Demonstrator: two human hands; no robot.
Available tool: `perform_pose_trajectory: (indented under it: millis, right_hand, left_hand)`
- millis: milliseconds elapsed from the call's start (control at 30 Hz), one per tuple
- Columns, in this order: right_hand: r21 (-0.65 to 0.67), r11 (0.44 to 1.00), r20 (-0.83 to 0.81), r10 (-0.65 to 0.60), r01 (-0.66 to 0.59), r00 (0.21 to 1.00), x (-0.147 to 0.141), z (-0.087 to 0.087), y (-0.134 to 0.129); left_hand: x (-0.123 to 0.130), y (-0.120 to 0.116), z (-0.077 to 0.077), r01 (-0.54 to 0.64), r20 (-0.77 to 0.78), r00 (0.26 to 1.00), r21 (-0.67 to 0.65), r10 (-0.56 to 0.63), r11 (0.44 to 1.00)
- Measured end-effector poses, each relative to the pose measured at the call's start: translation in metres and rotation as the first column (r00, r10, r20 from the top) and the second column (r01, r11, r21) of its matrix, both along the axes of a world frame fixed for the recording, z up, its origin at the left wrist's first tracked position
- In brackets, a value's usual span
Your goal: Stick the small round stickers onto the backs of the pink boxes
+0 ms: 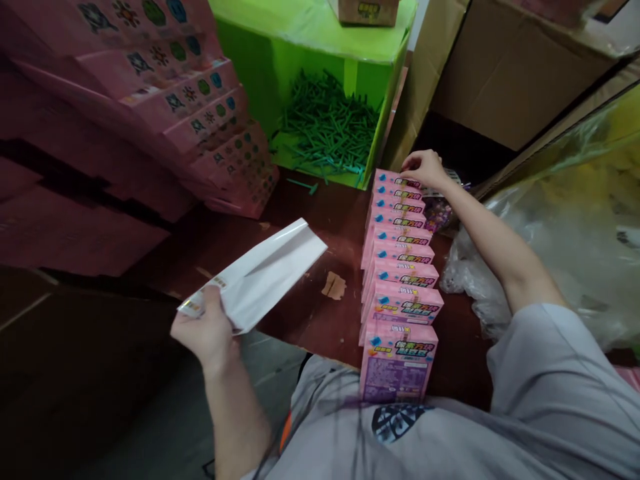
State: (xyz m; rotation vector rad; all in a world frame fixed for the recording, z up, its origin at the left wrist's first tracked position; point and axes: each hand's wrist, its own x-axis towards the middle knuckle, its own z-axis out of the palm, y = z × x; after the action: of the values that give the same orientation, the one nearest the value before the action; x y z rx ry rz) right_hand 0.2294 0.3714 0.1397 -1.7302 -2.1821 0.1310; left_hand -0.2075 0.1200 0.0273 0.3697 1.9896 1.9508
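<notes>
My left hand (207, 327) is closed on one end of a flat white bag (273, 270), which it holds tilted above the dark brown table. The bag looks glossy, with small print near my fingers. Over at the far end of a row of upright pink boxes (400, 347), my right hand (424, 168) has its fingers bent down at the top of the farthest box (385, 179). Whether those fingers grip the box or something small behind it is hidden. The boxes stand one behind another, with coloured print on their tops and a purple panel on the nearest front.
A bright green box (320, 40) holds a heap of green plastic sticks (335, 123); one loose stick (303, 185) lies before it. Pink cartons (215, 133) are stacked at left. A scrap of brown paper (334, 285) lies on the table (320, 313). Clear plastic sheeting (545, 220) bulges at right.
</notes>
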Motion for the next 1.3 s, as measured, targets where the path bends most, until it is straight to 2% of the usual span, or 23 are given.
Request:
perform_pose_trajectory:
  millis: [100, 300, 433, 533, 667, 767, 867, 967, 1000, 1033, 1067, 1100, 1133, 1167, 1200, 1233, 1267, 1300]
  right_hand:
    - [-0.002, 1.0, 0.028, 0.007, -0.007, 1.0, -0.002, -0.004, 0.0]
    - [0.116, 0.992, 0.167, 0.039, -0.059, 0.985, -0.003, -0.002, -0.006]
    - [0.143, 0.984, 0.204, 0.073, -0.103, 0.976, -0.006, -0.002, -0.018]
    - [0.155, 0.982, 0.204, 0.078, -0.111, 0.976, -0.003, -0.006, -0.025]
    - [0.196, 0.98, 0.098, -0.007, -0.013, 0.995, 0.006, -0.014, -0.026]
    - [0.108, 0.994, 0.076, -0.021, 0.012, 0.997, 0.013, -0.018, -0.023]
    - [0.069, 0.997, 0.087, 0.012, -0.018, 0.996, 0.019, -0.021, -0.019]
    - [0.123, 0.992, 0.049, -0.02, 0.014, 0.999, 0.02, -0.02, -0.026]
    - [0.145, 0.989, 0.004, -0.037, 0.036, 0.999, 0.02, -0.02, -0.033]
    - [0.169, 0.984, -0.06, -0.053, 0.062, 0.997, 0.019, -0.019, -0.043]
    - [0.192, 0.977, -0.138, -0.066, 0.092, 0.988, 0.019, -0.02, -0.058]
    - [0.208, 0.971, -0.226, -0.073, 0.121, 0.971, 0.019, -0.021, -0.076]
    - [0.215, 0.965, -0.316, -0.079, 0.152, 0.945, 0.019, -0.024, -0.099]
    - [0.213, 0.959, -0.404, -0.088, 0.187, 0.911, 0.019, -0.028, -0.126]
    - [0.188, 0.959, -0.483, -0.098, 0.212, 0.87, 0.018, -0.036, -0.156]
    - [0.15, 0.955, -0.56, -0.131, 0.256, 0.818, 0.017, -0.045, -0.189]
    - [0.089, 0.953, -0.625, -0.174, 0.291, 0.761, 0.015, -0.058, -0.224]
    - [0.017, 0.948, -0.679, -0.221, 0.317, 0.7, 0.011, -0.072, -0.259]
  left_hand:
    - [-0.015, -0.01, -0.009, -0.066, -0.024, 0.998, -0.044, 0.065, 0.997]
    - [-0.024, -0.018, -0.022, -0.038, -0.125, 0.992, -0.084, 0.028, 0.996]
    - [-0.019, -0.012, -0.028, -0.038, -0.117, 0.993, -0.069, 0.03, 0.997]
    - [-0.012, -0.006, -0.036, 0.015, -0.105, 0.994, -0.105, -0.026, 0.994]
    - [-0.002, 0.0, -0.058, 0.085, -0.137, 0.984, -0.21, -0.115, 0.974]
    - [0.006, 0.003, -0.069, 0.129, -0.158, 0.973, -0.228, -0.167, 0.965]
    - [0.014, 0.001, -0.065, 0.103, -0.297, 0.936, -0.276, -0.187, 0.955]
    - [0.027, -0.012, -0.05, 0.033, -0.536, 0.823, -0.285, -0.188, 0.958]
    - [0.034, -0.02, -0.044, 0.057, -0.597, 0.772, -0.277, -0.218, 0.959]
    - [0.043, -0.031, -0.039, 0.128, -0.628, 0.727, -0.275, -0.278, 0.953]
    - [0.053, -0.044, -0.036, 0.25, -0.624, 0.686, -0.282, -0.375, 0.926]
    - [0.065, -0.06, -0.035, 0.412, -0.583, 0.636, -0.296, -0.505, 0.862]
    - [0.077, -0.077, -0.035, 0.587, -0.505, 0.561, -0.316, -0.656, 0.745]
    - [0.09, -0.094, -0.038, 0.742, -0.414, 0.447, -0.324, -0.793, 0.587]
    - [0.102, -0.111, -0.041, 0.848, -0.339, 0.311, -0.323, -0.888, 0.421]
    - [0.114, -0.126, -0.046, 0.91, -0.279, 0.194, -0.307, -0.94, 0.279]
    - [0.123, -0.138, -0.051, 0.942, -0.247, 0.119, -0.277, -0.962, 0.188]
    - [0.131, -0.147, -0.056, 0.957, -0.226, 0.075, -0.258, -0.971, 0.134]
